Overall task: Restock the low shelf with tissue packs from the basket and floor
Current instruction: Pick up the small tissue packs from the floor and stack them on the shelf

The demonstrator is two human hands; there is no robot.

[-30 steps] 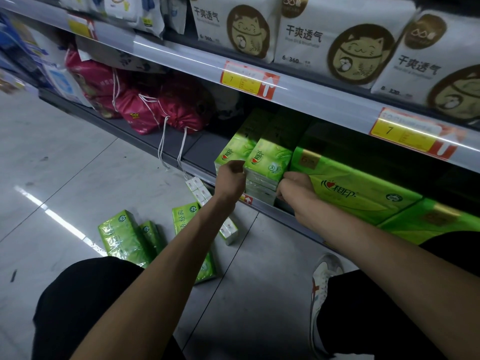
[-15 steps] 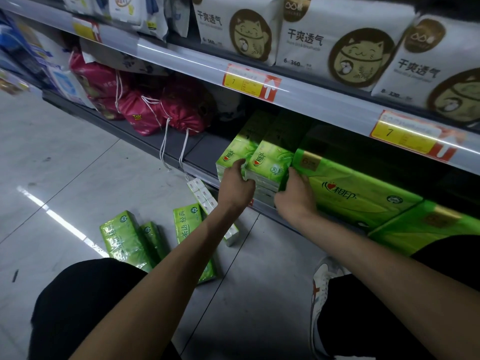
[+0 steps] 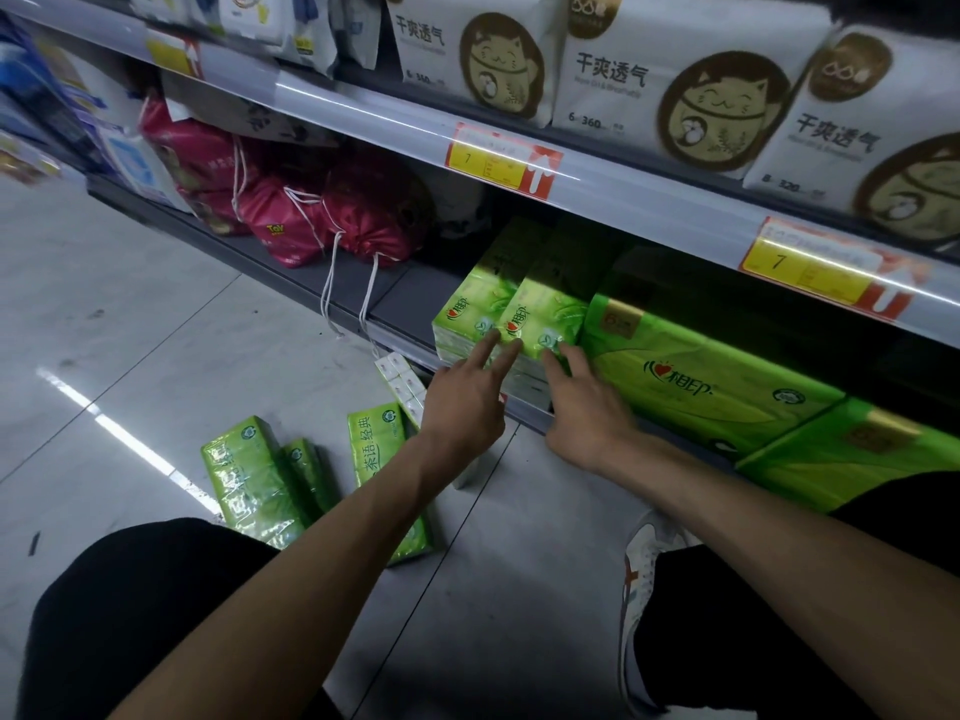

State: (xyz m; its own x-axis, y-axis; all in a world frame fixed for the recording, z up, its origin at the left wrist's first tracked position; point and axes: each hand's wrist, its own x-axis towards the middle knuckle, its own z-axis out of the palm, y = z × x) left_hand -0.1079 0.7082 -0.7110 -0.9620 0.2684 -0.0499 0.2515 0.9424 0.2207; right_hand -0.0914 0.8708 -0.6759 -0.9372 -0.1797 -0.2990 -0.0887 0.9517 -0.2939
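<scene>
Head view.
- shelf (image 3: 400, 298), lowest tier: two small green packs stand side by side at its front edge, left pack (image 3: 460, 311) touching right pack (image 3: 543, 317), both on a paler layer of packs. Just right of them lie two big packs (image 3: 701, 376), green and flat.
- left hand (image 3: 462, 407): fingers straight, two fingertips resting on the small packs' fronts near their seam; grips nothing.
- right hand (image 3: 587, 413): fingers straight and spread, tips on the lower front of the right pack; grips nothing.
- floor (image 3: 130, 330): three green floor packs (image 3: 249, 475) lie left of the left forearm; a white pack (image 3: 402, 381) lies near the shelf edge.
- shelf, further left: red bags (image 3: 291, 226), white drawstrings hanging over the edge.
- upper tier: white cat-print packs (image 3: 467, 49); yellow-red price tags (image 3: 501, 161) on the rail.
- shoe (image 3: 641, 574), white, below the right forearm.
</scene>
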